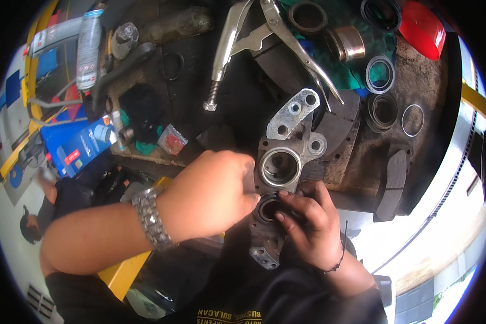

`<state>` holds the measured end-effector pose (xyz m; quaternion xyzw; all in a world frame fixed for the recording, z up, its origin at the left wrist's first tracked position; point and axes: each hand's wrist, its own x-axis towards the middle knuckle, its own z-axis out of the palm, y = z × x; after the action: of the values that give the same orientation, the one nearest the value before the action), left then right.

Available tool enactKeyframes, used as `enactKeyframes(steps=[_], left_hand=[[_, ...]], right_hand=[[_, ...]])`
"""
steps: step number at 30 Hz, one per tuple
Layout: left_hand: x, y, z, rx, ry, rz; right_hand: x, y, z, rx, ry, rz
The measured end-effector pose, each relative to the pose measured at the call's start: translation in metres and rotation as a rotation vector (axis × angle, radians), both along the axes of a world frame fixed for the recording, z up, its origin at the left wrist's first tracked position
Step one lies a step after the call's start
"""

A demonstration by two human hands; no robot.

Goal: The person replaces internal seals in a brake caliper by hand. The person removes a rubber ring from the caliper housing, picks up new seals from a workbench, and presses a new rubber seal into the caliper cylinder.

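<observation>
A metal brake caliper body (262,144) with two round bores stands close in front of me over the table's near edge. The upper bore (280,166) shows a bare shiny rim; the lower bore holds a dark ring (266,209) at its mouth. My left hand (213,189) is closed against the caliper's left side, thumb tip at the lower bore's rim; its curled fingers are partly hidden. From the right, my right hand (314,224) grips the caliper with bent fingers, its thumb and fingertips pressing on the dark ring. A watch circles my left wrist.
Locking pliers (272,24) lie beyond the caliper. Around them are a metal piston (346,44), several seal rings (379,74), a thin ring (413,120), brake pads (392,183) and a red cap (422,29). At left are a spray can (89,51), a blue box (83,146) and another person (47,189).
</observation>
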<state>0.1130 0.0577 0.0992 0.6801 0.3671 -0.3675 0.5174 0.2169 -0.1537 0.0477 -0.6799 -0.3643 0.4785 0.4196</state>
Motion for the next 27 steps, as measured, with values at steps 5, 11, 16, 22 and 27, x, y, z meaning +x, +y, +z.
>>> enactKeyframes(steps=[5, 11, 16, 22, 27], left_hand=[[0.024, -0.005, 0.008, 0.008, 0.153, -0.046], [0.022, -0.022, 0.011, 0.215, 0.054, -0.155], [0.018, -0.04, 0.015, 0.362, 0.104, -0.097], [0.011, -0.054, 0.016, 0.438, 0.051, -0.033], [0.011, -0.063, 0.017, 0.527, 0.0, -0.067]], right_hand=[[0.0, -0.003, -0.003, -0.014, 0.03, -0.012], [0.0, -0.004, -0.003, -0.003, 0.031, -0.007], [0.0, -0.005, -0.007, 0.011, 0.042, -0.007], [0.003, -0.004, -0.004, -0.014, 0.036, 0.028], [0.005, -0.003, -0.004, -0.018, 0.051, 0.039]])
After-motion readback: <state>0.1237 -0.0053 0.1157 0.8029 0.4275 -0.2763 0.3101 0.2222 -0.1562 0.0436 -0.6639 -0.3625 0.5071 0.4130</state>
